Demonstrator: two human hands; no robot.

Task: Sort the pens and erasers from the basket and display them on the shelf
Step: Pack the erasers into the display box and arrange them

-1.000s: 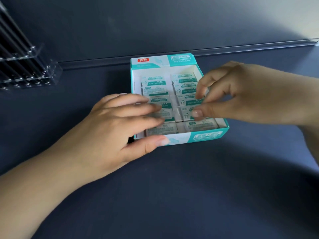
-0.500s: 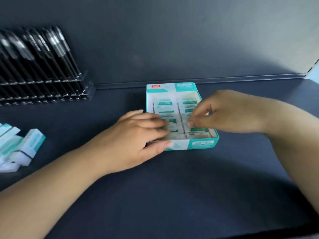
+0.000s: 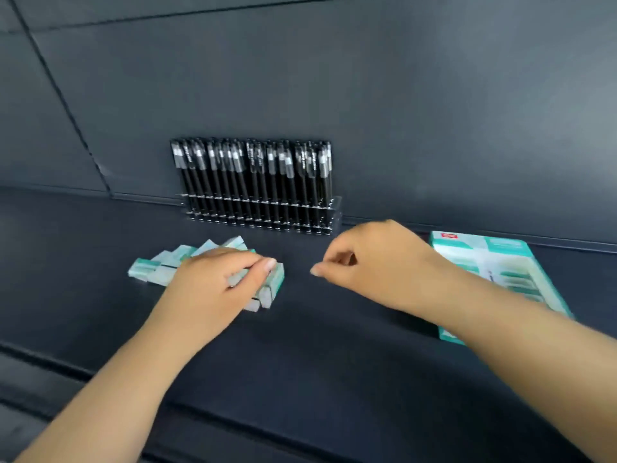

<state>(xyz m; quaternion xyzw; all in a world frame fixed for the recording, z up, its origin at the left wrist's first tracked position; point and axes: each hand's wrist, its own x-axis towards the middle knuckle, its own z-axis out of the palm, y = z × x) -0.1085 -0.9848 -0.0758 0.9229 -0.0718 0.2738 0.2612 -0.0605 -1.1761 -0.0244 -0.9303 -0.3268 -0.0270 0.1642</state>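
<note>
Erasers [image 3: 160, 267]: loose pile on shelf, directly under left hand [image 3: 213, 285], whose curled fingers [image 3: 257, 262] grip 1 or 2. Right hand [image 3: 370, 265]: just right, fingers curled, holding nothing. Eraser box [image 3: 494, 255]: farther right.

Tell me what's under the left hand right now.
The left hand grips loose erasers from the pile; how many lie beneath the palm is hidden.
</note>
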